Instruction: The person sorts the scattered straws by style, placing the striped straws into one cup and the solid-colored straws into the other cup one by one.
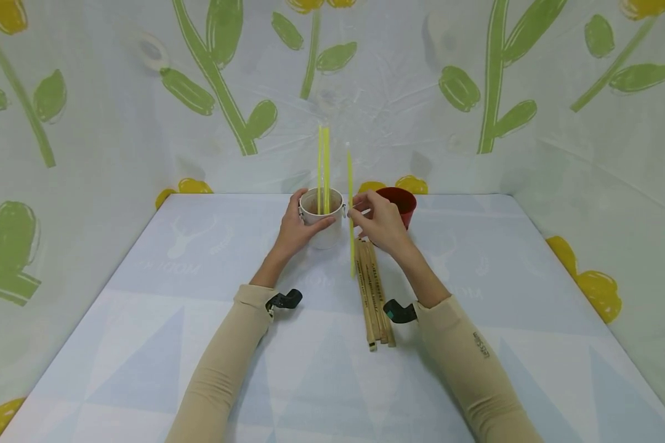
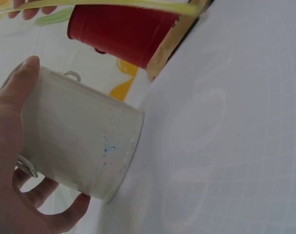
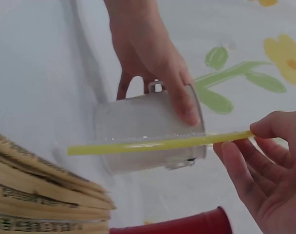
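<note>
My left hand [image 1: 298, 229] grips a small white bucket [image 2: 80, 131] by its rim and side, thumb over the near edge. Several yellow straws [image 1: 324, 166] stand upright inside the bucket. Just to its right, my right hand [image 1: 382, 221] pinches one yellow straw [image 3: 153, 145] between thumb and fingers. That straw hangs upright beside the bucket, its lower end above the table. In the right wrist view it crosses in front of the bucket's wall. The inside bottom of the bucket is hidden.
A red bucket [image 1: 401, 203] stands behind my right hand, partly covered by it. Several paper-wrapped sticks [image 1: 374, 295] with dark print lie on the pale blue tablecloth [image 1: 144, 344] below the right hand. A flower-patterned backdrop [image 1: 388, 92] rises at the table's far edge.
</note>
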Tool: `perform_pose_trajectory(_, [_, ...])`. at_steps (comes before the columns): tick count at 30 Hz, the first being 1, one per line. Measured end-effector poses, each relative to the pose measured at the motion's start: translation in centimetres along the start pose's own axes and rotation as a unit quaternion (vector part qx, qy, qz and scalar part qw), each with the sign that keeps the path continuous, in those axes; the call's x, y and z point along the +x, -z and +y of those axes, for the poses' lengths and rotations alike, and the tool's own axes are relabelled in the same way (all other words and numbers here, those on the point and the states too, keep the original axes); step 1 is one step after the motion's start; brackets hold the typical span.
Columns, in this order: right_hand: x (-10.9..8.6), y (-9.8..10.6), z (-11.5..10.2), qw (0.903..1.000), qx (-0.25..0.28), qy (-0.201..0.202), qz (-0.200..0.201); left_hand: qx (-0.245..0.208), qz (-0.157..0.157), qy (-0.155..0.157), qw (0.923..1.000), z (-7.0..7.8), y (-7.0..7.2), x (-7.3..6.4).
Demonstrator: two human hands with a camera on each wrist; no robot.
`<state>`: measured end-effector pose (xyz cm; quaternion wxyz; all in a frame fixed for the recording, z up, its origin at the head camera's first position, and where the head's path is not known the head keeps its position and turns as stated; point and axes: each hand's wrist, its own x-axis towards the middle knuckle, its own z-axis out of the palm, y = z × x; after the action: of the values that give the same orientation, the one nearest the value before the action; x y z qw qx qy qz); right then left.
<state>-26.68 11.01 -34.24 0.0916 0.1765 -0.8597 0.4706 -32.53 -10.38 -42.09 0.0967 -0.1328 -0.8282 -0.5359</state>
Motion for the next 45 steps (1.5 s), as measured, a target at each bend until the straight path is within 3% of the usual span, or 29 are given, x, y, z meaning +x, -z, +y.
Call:
perform_pose_trajectory(17, [3.8,2.4,-5.6,0.9975,-0.006,0.055,0.044,-0.002,-0.003,0.002,1.0000,0.0,0.0,0.0])
perform_pose_trajectory(26, [5.1,3.1,-7.9,0.9947,0.006,0.071,0.074,-0.001,-0.008,0.019,0.9998,0.2,0.1,-0.2])
perform_pose_trajectory(32, [5.6,3.1,-8.2,0.9937,0.011,0.073,0.085,0.000,-0.008,0.023,0.9997,0.1,0.1,-0.1])
perform_pose_trajectory(45, [5.7,1.9,-6.2,0.9976,-0.001,0.042,0.054,-0.003,-0.006,0.019,0.9998,-0.1,0.0,0.0])
